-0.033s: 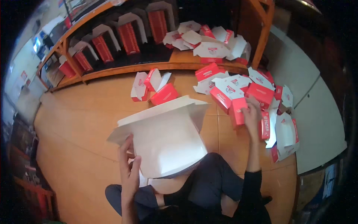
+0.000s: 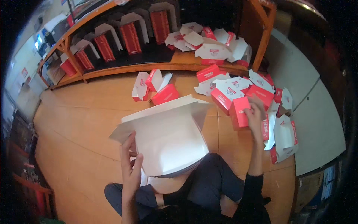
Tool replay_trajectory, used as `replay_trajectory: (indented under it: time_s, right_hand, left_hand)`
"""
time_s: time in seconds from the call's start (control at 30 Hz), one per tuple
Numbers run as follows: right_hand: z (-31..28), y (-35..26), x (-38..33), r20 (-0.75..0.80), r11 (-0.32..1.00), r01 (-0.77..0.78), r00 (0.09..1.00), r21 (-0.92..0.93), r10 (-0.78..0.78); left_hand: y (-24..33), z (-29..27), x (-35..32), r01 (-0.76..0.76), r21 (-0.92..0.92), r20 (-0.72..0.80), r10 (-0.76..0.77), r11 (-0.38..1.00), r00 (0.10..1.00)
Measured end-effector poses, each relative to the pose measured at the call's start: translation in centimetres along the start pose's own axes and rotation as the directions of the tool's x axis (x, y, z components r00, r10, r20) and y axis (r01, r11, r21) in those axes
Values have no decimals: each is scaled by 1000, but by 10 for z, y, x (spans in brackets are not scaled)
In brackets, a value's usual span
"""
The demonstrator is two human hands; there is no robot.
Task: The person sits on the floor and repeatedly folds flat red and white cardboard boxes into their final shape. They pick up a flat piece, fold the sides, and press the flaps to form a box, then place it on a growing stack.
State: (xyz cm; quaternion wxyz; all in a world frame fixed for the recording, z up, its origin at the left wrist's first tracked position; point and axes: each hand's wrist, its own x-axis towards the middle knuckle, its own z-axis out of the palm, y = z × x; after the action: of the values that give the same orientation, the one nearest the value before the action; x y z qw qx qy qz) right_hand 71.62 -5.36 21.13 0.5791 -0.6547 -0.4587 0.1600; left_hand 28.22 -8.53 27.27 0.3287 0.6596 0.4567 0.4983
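A thick stack of white cardboard box blanks (image 2: 171, 145) leans on my lap, its far flaps bent up. My left hand (image 2: 131, 160) is at the stack's left edge, thumb on the near side and fingers partly hidden by the cardboard. Off to the right, my right hand (image 2: 255, 116) grips a red folded box (image 2: 238, 112) by its right side. That box is low, at the near edge of a loose pile of red and white boxes (image 2: 233, 87). Whether it touches the floor, I cannot tell.
Red and white boxes (image 2: 162, 93) lie beyond the stack. Behind runs a low wooden shelf (image 2: 130, 68) with upright dark-red boxes (image 2: 130, 37) and a heap of white-flapped boxes (image 2: 212, 52). A pale panel (image 2: 317, 123) stands at the right, beside more boxes (image 2: 285, 134).
The view has shifted slightly. My right hand's fingers have come further over the red box, which has tilted a little. My left hand stays at the stack's edge.
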Motion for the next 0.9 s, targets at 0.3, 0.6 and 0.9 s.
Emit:
replay_trajectory:
  time_s: [0.3,0.6,0.9]
  right_hand:
    - [23,-296,-150,396,755,612,770,-235,-501]
    - [154,-307,-174,719,659,720,574,-217,-390]
    - [175,-272,-169,664,472,751,646,-462,-378]
  left_hand:
    - [0,1,-8,-19,25,-76,21,1000,997]
    - [-8,-8,-19,-93,10,-120,94,996,988]
    - [-14,-11,-12,-73,2,-159,72,997,985]
